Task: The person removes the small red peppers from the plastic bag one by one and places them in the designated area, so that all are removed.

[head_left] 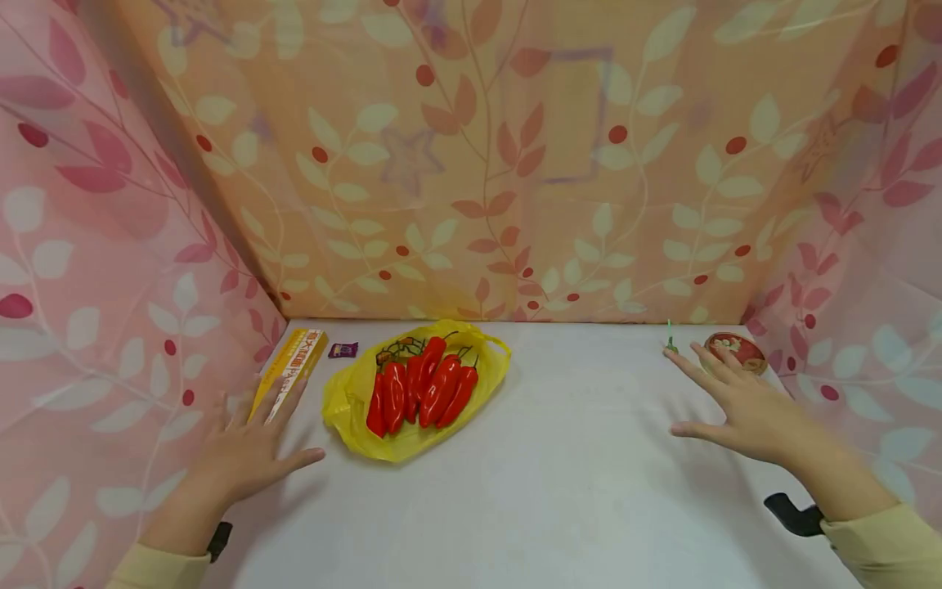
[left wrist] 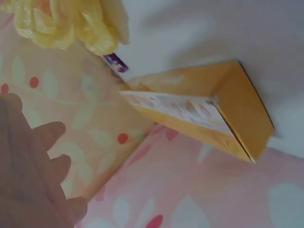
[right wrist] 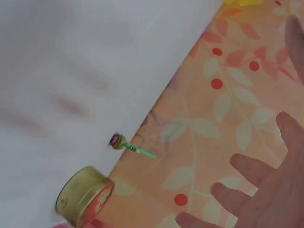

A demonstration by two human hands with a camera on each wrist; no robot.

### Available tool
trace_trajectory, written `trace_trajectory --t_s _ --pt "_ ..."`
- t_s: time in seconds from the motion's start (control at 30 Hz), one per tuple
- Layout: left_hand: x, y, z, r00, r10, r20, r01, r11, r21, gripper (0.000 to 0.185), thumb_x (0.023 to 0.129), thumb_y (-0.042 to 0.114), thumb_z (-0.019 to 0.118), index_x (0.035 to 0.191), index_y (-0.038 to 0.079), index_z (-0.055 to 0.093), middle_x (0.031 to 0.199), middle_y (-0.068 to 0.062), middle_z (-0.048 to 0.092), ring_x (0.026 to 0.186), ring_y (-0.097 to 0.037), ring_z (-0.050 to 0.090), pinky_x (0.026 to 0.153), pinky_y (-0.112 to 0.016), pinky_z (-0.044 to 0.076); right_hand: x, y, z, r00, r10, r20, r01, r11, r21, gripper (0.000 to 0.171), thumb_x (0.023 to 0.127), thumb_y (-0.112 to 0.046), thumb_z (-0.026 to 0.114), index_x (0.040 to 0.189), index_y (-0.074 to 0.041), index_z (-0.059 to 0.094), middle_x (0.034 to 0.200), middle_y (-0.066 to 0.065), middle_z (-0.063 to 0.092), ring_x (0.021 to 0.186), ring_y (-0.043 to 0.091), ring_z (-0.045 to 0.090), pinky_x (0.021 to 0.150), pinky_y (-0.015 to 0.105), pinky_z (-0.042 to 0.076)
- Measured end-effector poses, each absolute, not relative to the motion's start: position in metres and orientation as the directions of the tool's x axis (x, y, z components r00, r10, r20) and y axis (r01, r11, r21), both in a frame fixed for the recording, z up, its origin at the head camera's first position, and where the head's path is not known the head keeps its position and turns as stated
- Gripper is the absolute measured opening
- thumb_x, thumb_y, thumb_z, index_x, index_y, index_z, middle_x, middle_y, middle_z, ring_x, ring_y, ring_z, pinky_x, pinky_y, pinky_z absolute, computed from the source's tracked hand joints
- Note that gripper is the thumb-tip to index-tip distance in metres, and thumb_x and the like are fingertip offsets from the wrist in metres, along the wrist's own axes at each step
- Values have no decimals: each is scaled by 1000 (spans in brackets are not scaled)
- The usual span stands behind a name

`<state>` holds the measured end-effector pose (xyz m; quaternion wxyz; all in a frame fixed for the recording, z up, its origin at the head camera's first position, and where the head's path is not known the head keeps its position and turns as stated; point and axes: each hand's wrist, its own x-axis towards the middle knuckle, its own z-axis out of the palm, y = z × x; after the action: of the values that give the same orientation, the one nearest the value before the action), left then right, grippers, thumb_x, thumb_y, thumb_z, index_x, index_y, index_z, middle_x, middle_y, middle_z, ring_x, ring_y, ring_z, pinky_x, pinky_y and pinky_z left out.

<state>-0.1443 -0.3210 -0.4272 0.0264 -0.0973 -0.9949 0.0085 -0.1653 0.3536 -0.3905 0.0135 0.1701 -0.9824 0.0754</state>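
Note:
My left hand [head_left: 243, 454] is held with fingers spread over the left side of the table, empty, nearest a yellow-orange box [head_left: 290, 368] that its fingers partly cover in the head view. To the right of it, a yellow plastic bag [head_left: 346, 409] lies opened out with several red peppers [head_left: 440, 391] on it. My right hand [head_left: 751, 409], fingers also spread and holding nothing, hovers at the right. Beyond its fingertips are a lollipop [right wrist: 117, 141] with a green stick and a round gold tin [right wrist: 78, 192] with a red patterned lid.
A small purple packet [head_left: 343, 350] lies between the box and the bag. Floral curtains [head_left: 471, 164] close off the back and both sides of the white table [head_left: 559, 491]. Box, bag, lollipop and tin all sit toward the back edge.

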Motion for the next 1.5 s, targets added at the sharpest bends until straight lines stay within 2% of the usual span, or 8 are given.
trace_trajectory --t_s 0.1,0.37,0.53,0.73,0.87,1.03,1.3,1.5 --pt "-147 -311 -426 -983 182 28 183 982 42 108 84 82 49 164 27 1 165 -23 20 150 -51 8 111 -74 -16 -170 345 -390 -941 -336 45 -338 922 -191 102 82 -70 68 162 -39 13 164 20 26 141 55 33 89 78 40" --pt "-162 -293 -433 -987 158 1 153 952 265 99 93 70 50 163 27 -6 164 -25 22 147 -54 16 108 -81 7 -190 313 -400 -931 -350 104 -363 855 -370 97 86 -63 69 162 -35 17 162 11 35 131 41 53 99 71 42" --pt "-175 -287 -437 -990 143 19 137 895 424 95 97 63 51 163 25 -6 160 -29 28 141 -54 33 106 -75 30 -197 291 -406 -932 -342 123 -361 836 -414 93 89 -58 69 162 -35 16 158 13 41 124 36 58 94 65 48" --pt "-187 -283 -442 -993 121 1 95 778 621 87 101 52 53 164 18 2 135 -26 54 115 -39 56 87 -52 55 -210 260 -409 -911 -367 188 -411 769 -489 91 91 -55 69 162 -38 15 149 13 51 118 30 61 87 53 54" --pt "-189 -282 -447 -994 90 -68 22 748 664 82 102 55 50 164 20 10 133 -25 55 115 -36 56 86 -46 56 -220 238 -410 -903 -377 206 -424 711 -560 90 91 -53 69 162 -38 15 148 12 52 115 28 62 89 52 54" --pt "-189 -282 -453 -989 74 -129 -35 726 687 75 100 59 49 162 27 21 143 -25 50 123 -40 52 93 -54 53 -229 210 -415 -901 -383 203 -418 647 -638 90 92 -53 69 161 -41 14 146 9 54 111 25 64 90 50 54" --pt "-189 -280 -456 -996 49 -81 -25 687 726 54 102 43 57 150 20 49 140 -20 54 120 -37 53 96 -52 51 -244 167 -426 -896 -414 162 -390 557 -733 84 92 -51 69 158 -47 18 143 3 56 107 18 65 84 35 56" --pt "-190 -278 -462 -995 12 -95 -65 641 765 46 102 38 60 144 22 57 146 -18 52 125 -37 50 102 -53 48 -258 141 -437 -889 -440 125 -371 532 -761 81 92 -54 67 159 -41 24 145 9 56 108 19 63 87 37 57"
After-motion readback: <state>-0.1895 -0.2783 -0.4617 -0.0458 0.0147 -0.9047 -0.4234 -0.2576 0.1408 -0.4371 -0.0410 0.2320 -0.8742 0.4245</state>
